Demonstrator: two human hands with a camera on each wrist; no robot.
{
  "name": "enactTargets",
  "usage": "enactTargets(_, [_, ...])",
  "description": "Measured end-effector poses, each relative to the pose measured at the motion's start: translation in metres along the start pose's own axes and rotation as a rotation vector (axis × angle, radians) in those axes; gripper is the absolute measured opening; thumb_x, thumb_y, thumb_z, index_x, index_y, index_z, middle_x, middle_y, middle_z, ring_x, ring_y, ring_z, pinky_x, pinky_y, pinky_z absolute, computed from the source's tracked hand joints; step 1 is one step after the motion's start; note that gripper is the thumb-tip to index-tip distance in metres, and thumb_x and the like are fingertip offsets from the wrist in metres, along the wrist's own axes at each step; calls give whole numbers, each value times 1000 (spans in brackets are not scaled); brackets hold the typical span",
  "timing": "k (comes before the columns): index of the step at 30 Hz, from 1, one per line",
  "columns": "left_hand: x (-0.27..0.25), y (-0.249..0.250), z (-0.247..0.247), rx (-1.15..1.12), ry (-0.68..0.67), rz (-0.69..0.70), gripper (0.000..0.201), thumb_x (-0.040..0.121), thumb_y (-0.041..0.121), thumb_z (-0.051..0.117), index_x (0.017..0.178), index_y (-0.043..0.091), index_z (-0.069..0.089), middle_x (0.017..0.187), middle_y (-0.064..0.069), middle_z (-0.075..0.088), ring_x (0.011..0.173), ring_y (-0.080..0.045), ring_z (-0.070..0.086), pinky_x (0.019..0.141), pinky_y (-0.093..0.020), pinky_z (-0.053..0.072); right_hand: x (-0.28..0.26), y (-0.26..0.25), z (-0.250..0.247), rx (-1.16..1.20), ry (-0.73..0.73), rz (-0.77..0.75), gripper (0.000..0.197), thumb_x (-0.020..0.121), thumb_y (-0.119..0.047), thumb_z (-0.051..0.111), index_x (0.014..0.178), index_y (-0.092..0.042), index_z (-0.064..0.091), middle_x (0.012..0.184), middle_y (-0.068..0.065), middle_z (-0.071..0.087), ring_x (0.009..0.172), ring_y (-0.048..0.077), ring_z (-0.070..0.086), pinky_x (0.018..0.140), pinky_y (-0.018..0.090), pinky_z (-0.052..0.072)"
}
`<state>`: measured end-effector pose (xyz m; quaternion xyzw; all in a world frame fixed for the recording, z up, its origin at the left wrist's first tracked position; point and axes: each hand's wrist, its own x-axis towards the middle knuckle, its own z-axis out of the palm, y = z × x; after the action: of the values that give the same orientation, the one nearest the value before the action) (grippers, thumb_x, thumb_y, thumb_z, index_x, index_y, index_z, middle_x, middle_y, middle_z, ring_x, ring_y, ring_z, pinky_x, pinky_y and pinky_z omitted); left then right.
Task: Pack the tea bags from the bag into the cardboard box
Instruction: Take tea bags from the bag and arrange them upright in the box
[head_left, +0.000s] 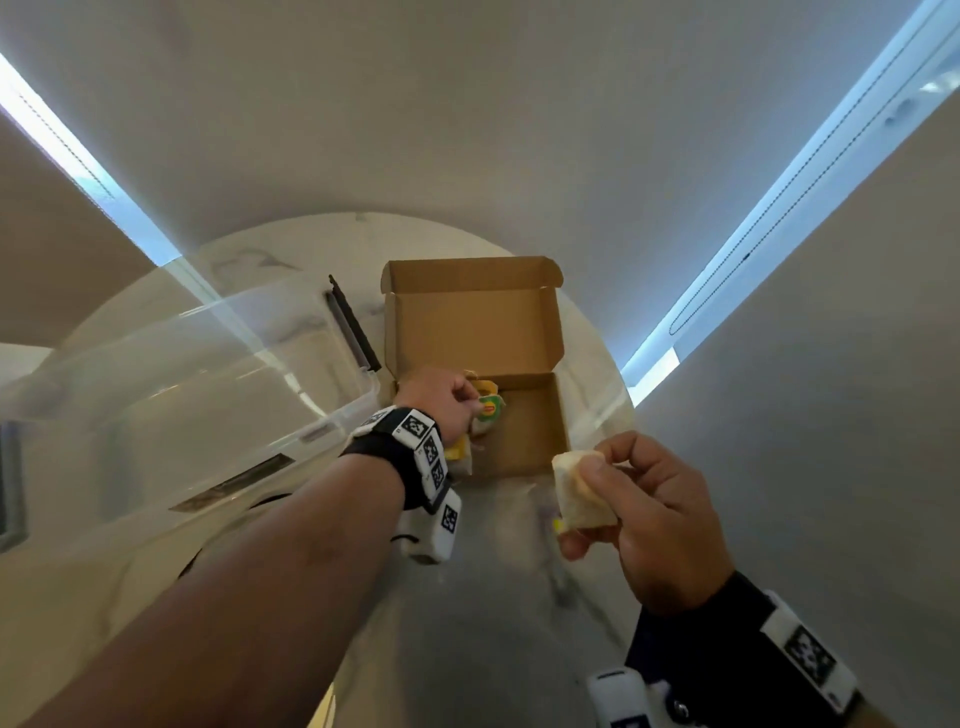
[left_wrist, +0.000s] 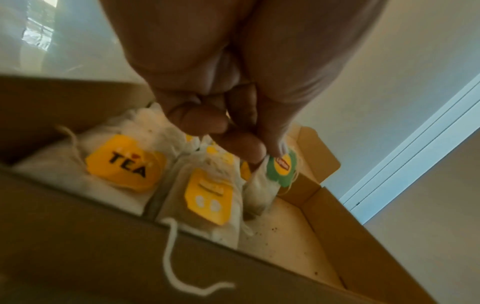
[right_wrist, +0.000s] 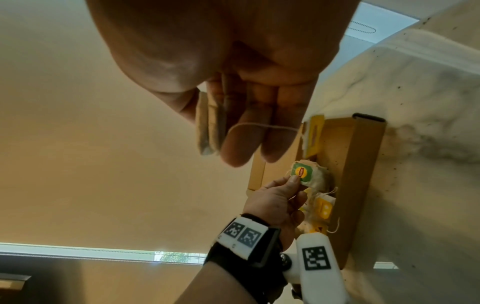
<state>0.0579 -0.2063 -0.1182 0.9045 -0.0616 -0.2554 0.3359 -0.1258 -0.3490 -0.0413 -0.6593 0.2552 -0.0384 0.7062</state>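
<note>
Left grip: the left hand pinches a green-tagged tea bag between thumb and fingertips, holding it upright inside the cardboard box, its lower end touching the box floor.
Right grip: the right hand pinches a pale tea bag between thumb and fingers, held in the air nearer the person than the box; its string loops across the fingers.
Writing on the green tag: the round yellow and red logo reads "Lipton".
Writing in the box: a yellow tag on one packed bag reads "TEA" in black; a second yellow tag has print too blurred to read.
Packed bags: several lie side by side along the left part of the box, touching one another; a white string hangs over the near wall.
Open room: the right part of the box floor is bare cardboard with dark specks.
Box edges: the lid stands open at the far side.
Surroundings: the box sits on a round marble table; a clear plastic bin stands just left of it.
</note>
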Motion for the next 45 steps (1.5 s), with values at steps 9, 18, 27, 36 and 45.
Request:
enactTargets(9, [19, 12, 10, 219, 109, -54, 15, 91, 35, 68, 85, 22, 70, 92, 1, 70, 84, -18, 62, 76, -30, 51, -2, 11, -12, -10, -5, 12, 10, 80, -29, 67, 72, -22, 68, 72, 10, 66, 56, 32, 65, 53, 47, 58])
enactTargets(18, [-56, 22, 20, -932, -526, 115, 40, 70, 15, 67, 108, 3, 69, 94, -13, 70, 87, -25, 65, 80, -43, 55, 15, -4, 1, 183, 7, 90, 23, 95, -13, 59, 74, -18, 68, 90, 18, 71, 86, 36, 70, 68, 51, 60])
enactTargets(27, [-101, 2, -5, -984, -760, 163, 47, 80, -1, 64, 126, -5, 55, 111, -20, 70, 98, -30, 70, 82, -35, 59, 33, -36, 22, 408, 5, 134, 15, 101, -11, 49, 93, -2, 57, 84, 23, 71, 79, 41, 73, 59, 42, 61])
enactTargets(36, [-113, -11, -32, -917, -147, 89, 23, 88, -12, 61, 93, 9, 66, 79, 0, 69, 85, -26, 75, 66, -27, 60, 41, -15, 43, 38, 67, -42, 6, 93, -9, 64, 87, -7, 65, 82, 18, 74, 80, 37, 74, 66, 48, 62])
enactTargets(45, [-112, 1, -35, -1141, 71, 9, 19, 60, 17, 82, 75, 14, 72, 72, -11, 69, 65, -24, 61, 65, -38, 53, 28, -1, 67, -200, -105, -166, 15, 92, -9, 67, 90, -23, 73, 83, -3, 77, 80, 17, 75, 67, 43, 64])
